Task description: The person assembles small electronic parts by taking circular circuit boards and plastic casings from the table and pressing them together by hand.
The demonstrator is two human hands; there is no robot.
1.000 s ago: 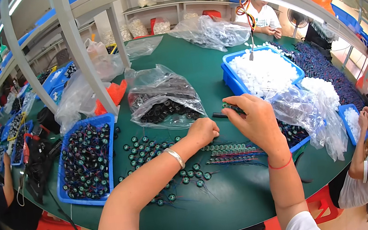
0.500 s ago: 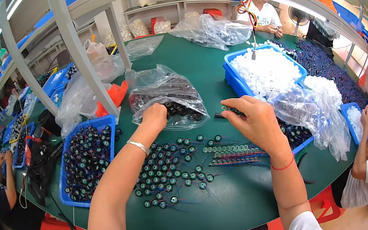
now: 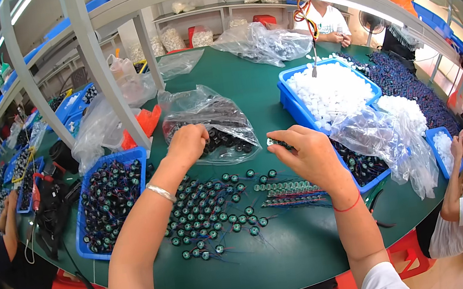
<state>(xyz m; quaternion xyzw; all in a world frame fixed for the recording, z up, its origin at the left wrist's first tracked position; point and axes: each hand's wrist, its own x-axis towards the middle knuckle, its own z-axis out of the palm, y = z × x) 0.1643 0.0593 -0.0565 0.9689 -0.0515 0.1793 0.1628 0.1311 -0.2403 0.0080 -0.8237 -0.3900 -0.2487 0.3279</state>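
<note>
My left hand [image 3: 187,143] is at the near left side of a clear plastic bag [image 3: 203,106] of small black parts [image 3: 228,140]. Its fingers are closed, and what they pinch, if anything, is hidden. Across from it, my right hand [image 3: 312,154] grips a small green circuit board strip [image 3: 271,141] between thumb and fingers; only the strip's left end shows. On the table below my hands lie several rows of round black parts with green faces and thin wires [image 3: 212,210]. Beside them is a stack of green circuit board strips with wires [image 3: 290,188].
A blue bin [image 3: 82,222] of wired round parts stands left of my left forearm. To the right are a blue bin [image 3: 290,100] of white pieces, a crumpled plastic bag [image 3: 379,136] and pliers [image 3: 374,200]. A metal frame post [image 3: 106,61] rises at left. Other people sit around the green table [image 3: 215,287].
My right hand has shifted left, closer to the bag, with the circuit board strip. The black piece at the strip's left end no longer shows. My left hand has moved slightly left.
</note>
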